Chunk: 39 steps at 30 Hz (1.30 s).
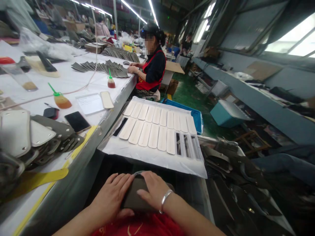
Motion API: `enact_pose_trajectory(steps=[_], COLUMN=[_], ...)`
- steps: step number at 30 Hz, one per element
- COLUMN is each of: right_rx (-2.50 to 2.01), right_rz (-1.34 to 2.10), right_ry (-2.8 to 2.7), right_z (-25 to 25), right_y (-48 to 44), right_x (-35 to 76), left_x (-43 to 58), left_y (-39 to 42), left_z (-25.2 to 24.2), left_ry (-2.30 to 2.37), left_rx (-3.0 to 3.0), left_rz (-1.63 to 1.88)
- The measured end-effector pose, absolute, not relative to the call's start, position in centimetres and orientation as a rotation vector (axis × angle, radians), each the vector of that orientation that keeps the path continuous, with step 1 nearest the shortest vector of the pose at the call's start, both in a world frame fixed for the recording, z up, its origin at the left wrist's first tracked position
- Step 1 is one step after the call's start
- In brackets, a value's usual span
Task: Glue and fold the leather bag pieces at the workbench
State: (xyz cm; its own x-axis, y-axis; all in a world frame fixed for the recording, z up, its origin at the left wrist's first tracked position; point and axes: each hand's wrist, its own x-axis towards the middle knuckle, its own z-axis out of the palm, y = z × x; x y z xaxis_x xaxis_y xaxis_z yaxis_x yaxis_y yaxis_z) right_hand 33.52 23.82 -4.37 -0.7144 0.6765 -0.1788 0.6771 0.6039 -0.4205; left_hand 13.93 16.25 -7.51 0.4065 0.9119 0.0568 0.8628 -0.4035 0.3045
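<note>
My left hand [113,193] and my right hand [155,191], with a silver bracelet at its wrist, are at the bottom middle of the head view. Between them is a dark olive-grey leather-like piece [135,193], apparently folded or curved, with a greyish edge at its top. My fingers press on that upper edge from both sides; the left thumb lies low along the near side. The piece's underside is hidden. Just beyond stands a white cloth-covered board [147,156] carrying two rows of pale, rounded strips [147,134], with several open slots at the front right.
On the left table [98,86] are glue bottles [62,100], a phone [77,121] and stacked panels [16,132]. Grey-brown bag pieces [236,186] lie in a pile at right. A co-worker [155,62] sits at the table's far side, near a blue bin [197,119].
</note>
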Motion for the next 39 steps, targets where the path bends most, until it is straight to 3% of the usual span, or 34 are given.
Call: enact_pose_trajectory(steps=[4, 11, 24, 30, 39], right_rx=[0.969, 0.982, 0.749, 0.802, 0.8], right_rz=[-0.713, -0.582, -0.481, -0.461, -0.453], right_ry=[2.933, 2.93, 3.155, 3.151, 3.166], right_z=[-4.6, -6.7, -5.2, -4.8, -4.7], right_y=[23.4, 22.8, 21.6, 21.8, 21.3], right_x=[38.1, 38.8, 42.1, 44.6, 44.9], left_x=[13.9, 16.2, 18.6, 14.6, 9.8], left_y=[16.3, 17.6, 17.7, 16.1, 13.4], left_z=[-8.0, -5.7, -6.7, -5.4, -4.7], left_ry=[1.607, 1.581, 1.469, 1.214, 1.418], left_rx=[2.483, 2.455, 2.516, 2.818, 2.793], left_rz=[0.28, 0.094, 0.185, 0.22, 0.193])
